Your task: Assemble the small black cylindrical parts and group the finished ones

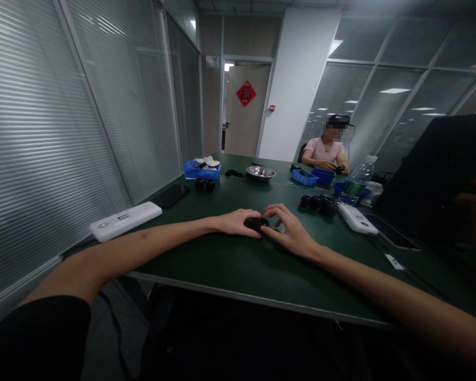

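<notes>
My left hand is closed around the left side of a small, rounded black part, low over the green table. From the other side, my right hand curls its thumb and forefinger about the part's right end. The remaining right fingers arch above it. Much of the part is covered by my fingers, so its exact kind is unclear.
Similar black parts lie in a group at right and a pair at left. A metal bowl, a blue basket, a plastic bottle and white power banks stand around. Across the table sits a person.
</notes>
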`<control>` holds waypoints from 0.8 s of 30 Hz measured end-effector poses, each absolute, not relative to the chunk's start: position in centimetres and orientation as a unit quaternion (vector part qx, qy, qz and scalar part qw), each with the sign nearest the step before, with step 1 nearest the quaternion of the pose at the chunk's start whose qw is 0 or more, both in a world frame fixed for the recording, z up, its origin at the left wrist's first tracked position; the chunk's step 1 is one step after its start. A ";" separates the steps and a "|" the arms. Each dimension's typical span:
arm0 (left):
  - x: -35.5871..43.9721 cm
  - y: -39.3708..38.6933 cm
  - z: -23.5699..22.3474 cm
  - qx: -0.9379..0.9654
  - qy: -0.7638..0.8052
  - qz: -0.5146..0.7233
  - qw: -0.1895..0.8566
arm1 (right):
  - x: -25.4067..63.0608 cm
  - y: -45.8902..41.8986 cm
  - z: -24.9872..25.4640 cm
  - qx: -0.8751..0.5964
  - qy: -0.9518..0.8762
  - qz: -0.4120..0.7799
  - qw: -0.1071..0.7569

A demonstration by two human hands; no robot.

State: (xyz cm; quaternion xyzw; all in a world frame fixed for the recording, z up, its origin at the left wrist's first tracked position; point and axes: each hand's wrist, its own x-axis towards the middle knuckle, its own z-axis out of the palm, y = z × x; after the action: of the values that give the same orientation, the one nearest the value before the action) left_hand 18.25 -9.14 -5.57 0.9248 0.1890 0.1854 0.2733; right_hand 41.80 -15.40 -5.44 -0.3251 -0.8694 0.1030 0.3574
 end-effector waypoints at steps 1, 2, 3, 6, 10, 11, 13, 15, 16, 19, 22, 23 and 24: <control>18.3 -9.1 -5.6 0.926 0.188 0.186 0.269 | 41.8 -15.4 -5.4 -0.325 -0.869 0.106 0.359; 18.3 -9.0 -5.7 0.927 0.187 0.188 0.267 | 41.8 -15.4 -5.4 -0.322 -0.870 0.109 0.357; 18.3 -9.0 -5.8 0.926 0.185 0.190 0.267 | 41.8 -15.4 -5.4 -0.317 -0.873 0.113 0.353; 18.3 -8.9 -5.8 0.923 0.189 0.190 0.276 | 41.9 -15.4 -5.4 -0.301 -0.884 0.118 0.338; 18.3 -9.2 -5.6 0.922 0.199 0.184 0.278 | 41.8 -15.4 -5.4 -0.305 -0.881 0.112 0.343; 18.3 -9.3 -5.5 0.922 0.197 0.184 0.278 | 41.8 -15.4 -5.4 -0.311 -0.877 0.109 0.351; 18.3 -9.3 -5.4 0.922 0.195 0.182 0.282 | 41.8 -15.4 -5.5 -0.321 -0.868 0.108 0.363; 18.3 -9.3 -5.4 0.921 0.191 0.184 0.284 | 41.8 -15.4 -5.4 -0.317 -0.869 0.112 0.363; 18.2 -9.3 -5.5 0.921 0.188 0.187 0.284 | 41.8 -15.4 -5.4 -0.312 -0.872 0.116 0.358; 18.2 -9.1 -5.8 0.920 0.182 0.195 0.287 | 41.8 -15.4 -5.4 -0.299 -0.881 0.125 0.346; 18.2 -9.0 -5.9 0.918 0.187 0.195 0.289 | 41.8 -15.3 -5.4 -0.306 -0.877 0.123 0.349; 18.2 -9.0 -5.9 0.919 0.187 0.194 0.287 | 41.8 -15.3 -5.5 -0.312 -0.874 0.121 0.352; 18.2 -9.0 -5.8 0.920 0.186 0.192 0.285 | 41.8 -15.3 -5.5 -0.317 -0.871 0.120 0.355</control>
State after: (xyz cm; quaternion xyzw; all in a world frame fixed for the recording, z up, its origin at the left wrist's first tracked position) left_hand 18.15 -9.00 -5.85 0.9203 0.1863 0.1920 0.2855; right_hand 41.84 -15.26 -5.51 -0.3166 -0.8714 0.1197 0.3552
